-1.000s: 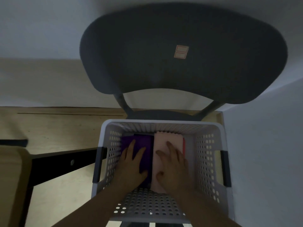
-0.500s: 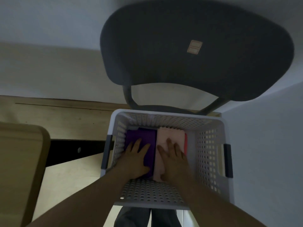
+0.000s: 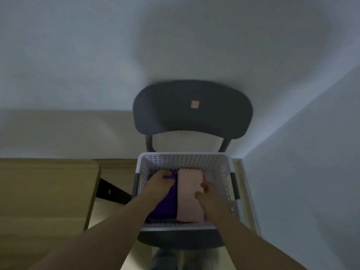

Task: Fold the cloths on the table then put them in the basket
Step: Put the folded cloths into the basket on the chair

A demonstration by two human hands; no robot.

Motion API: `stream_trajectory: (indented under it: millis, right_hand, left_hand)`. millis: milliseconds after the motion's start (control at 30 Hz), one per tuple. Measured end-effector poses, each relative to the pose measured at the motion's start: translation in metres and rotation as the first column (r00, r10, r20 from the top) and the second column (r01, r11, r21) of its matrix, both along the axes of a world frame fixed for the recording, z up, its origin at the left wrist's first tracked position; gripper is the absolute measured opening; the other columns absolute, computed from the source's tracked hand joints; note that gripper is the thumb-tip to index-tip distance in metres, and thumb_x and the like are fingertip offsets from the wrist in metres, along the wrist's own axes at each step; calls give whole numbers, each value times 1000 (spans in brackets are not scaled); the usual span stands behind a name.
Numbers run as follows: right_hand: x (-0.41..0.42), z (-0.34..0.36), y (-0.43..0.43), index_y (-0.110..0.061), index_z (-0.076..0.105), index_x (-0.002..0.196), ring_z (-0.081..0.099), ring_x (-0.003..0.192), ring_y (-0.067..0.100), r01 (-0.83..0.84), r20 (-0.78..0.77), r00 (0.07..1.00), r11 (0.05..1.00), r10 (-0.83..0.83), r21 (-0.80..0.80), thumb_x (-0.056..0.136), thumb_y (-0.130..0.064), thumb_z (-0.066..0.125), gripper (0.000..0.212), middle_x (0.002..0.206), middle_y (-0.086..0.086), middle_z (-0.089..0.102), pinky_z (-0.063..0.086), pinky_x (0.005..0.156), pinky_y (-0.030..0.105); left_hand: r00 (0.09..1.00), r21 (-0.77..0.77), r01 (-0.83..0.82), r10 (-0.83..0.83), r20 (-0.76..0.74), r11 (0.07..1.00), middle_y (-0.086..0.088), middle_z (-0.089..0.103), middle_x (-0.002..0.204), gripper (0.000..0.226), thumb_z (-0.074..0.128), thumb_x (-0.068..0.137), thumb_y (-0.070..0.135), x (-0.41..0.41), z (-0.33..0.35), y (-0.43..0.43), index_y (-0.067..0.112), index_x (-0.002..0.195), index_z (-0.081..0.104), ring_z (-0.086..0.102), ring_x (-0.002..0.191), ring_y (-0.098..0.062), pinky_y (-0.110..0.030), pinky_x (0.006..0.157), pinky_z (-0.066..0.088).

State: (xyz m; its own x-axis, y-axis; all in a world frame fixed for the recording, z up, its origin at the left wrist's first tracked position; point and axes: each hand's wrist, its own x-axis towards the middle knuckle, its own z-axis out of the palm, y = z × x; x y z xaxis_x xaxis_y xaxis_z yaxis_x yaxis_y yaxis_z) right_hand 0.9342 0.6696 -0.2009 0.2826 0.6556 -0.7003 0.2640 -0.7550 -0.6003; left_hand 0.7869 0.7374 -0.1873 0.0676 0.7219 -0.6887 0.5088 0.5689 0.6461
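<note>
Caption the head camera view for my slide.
Left hand grips purple cloth, right hand grips pink cloth, side by side in a white basket on a chair.

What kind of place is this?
Likely a plain indoor room corner, home or office unclear: bare white walls meeting behind a dark chair, a wooden table beside it, and a perforated white basket on the chair seat holding a folded purple cloth and pink cloth.

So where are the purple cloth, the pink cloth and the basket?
purple cloth (image 3: 166, 207), head view, near bare part.
pink cloth (image 3: 187, 189), head view, middle of its top.
basket (image 3: 183, 160), head view, far perforated wall.
</note>
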Motion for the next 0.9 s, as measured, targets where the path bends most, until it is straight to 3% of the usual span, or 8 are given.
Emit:
stream_trajectory:
  millis: [100, 133, 200, 267, 467, 633, 767, 900]
  right_hand:
    - [8, 42, -22, -19, 53, 87, 48, 71, 14, 110, -86, 990, 994, -111, -9, 86, -18, 49, 4, 83, 0, 52, 39, 67, 25]
    - [10, 50, -27, -17, 53, 79, 48, 70, 16, 134, -135, 982, 991, -134, -5, 86, -16, 48, 8, 80, 3, 53, 39, 65, 25]
    - [19, 78, -48, -14, 54, 80, 52, 71, 17, 181, -187, 966, 983, -176, 12, 87, -13, 47, 10, 82, 6, 56, 40, 61, 24]
    - [28, 99, -71, -13, 54, 79, 56, 78, 20, 183, -176, 969, 983, -175, 26, 89, -11, 47, 12, 86, 8, 59, 43, 63, 24]
    - [42, 135, -152, -11, 54, 95, 55, 71, 18, 191, -197, 964, 981, -182, 27, 92, -17, 48, 9, 93, 9, 61, 43, 58, 26]
    - [32, 154, -234, -6, 57, 87, 52, 58, 17, 180, -250, 955, 982, -160, 61, 92, -11, 47, 12, 73, 10, 58, 39, 45, 18]
    - [9, 176, -312, -4, 56, 83, 48, 56, 18, 181, -280, 950, 974, -137, 134, 91, -7, 48, 12, 74, 13, 56, 36, 50, 23]
    - [-19, 174, -391, -8, 52, 78, 47, 54, 18, 192, -282, 950, 961, -130, 201, 92, -10, 45, 16, 68, 9, 54, 32, 56, 24]
  left_hand:
    - [996, 18, -54, 52, 75, 998, -1, 59, 84, 7, 51, 93, 14, 16, 45, -21, 17, 98, 54, 53, 71, -10, -20, 53, 39]
    - [994, 20, -65, 63, 92, 998, -3, 60, 89, 9, 50, 93, 13, 20, 53, -26, 15, 99, 56, 53, 72, -10, -19, 54, 39]
    - [990, 37, -47, 42, 137, 998, -6, 59, 105, 20, 48, 94, 12, 34, 79, -50, 13, 113, 54, 55, 82, -13, -22, 63, 41]
    - [986, 43, -60, 52, 161, 997, -5, 59, 104, 26, 49, 94, 12, 43, 99, -81, 13, 120, 52, 56, 86, -15, -30, 73, 43]
    - [933, 7, -239, 228, 277, 971, -8, 56, 81, 23, 42, 96, 6, 41, 137, -198, 5, 118, 50, 53, 70, -21, -28, 63, 36]
    - [916, 44, -341, 321, 243, 939, -5, 58, 85, 13, 49, 95, 11, 18, 169, -299, 12, 107, 54, 56, 74, -15, -25, 64, 40]
    - [924, 102, -341, 314, 219, 934, -7, 61, 98, 16, 47, 95, 10, -9, 188, -373, 12, 109, 55, 59, 91, -20, -34, 87, 43]
    - [931, 161, -328, 291, 218, 931, -7, 62, 107, 16, 46, 96, 13, -38, 185, -437, 16, 109, 55, 60, 95, -21, -33, 82, 42]
